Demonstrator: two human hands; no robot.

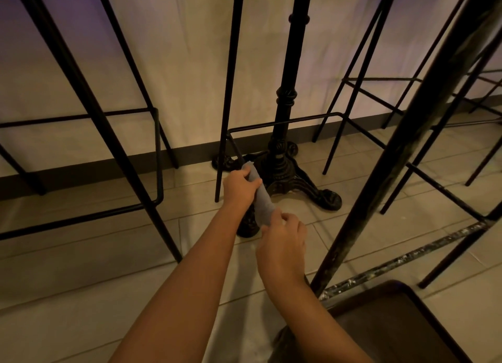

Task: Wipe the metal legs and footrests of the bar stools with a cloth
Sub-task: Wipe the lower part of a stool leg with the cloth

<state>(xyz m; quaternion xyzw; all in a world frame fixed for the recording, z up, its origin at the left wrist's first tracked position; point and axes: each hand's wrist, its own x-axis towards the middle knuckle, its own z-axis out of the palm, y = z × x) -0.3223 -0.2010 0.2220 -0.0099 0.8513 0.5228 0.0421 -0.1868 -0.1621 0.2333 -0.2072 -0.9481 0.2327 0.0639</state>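
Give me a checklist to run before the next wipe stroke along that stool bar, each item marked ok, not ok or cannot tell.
1. Cloth held at both ends: ok. The left hand grips the upper end of the grey cloth, the right hand the lower end.
2. Cloth wrapped around the footrest bar: cannot tell, the hands hide the contact.
3. Path along the bar free: ok up to the corner at the stool leg.
4. Clearance from the ornate table base: not ok, it sits right behind the cloth.
5. Bar already clean: cannot tell in this dim light.
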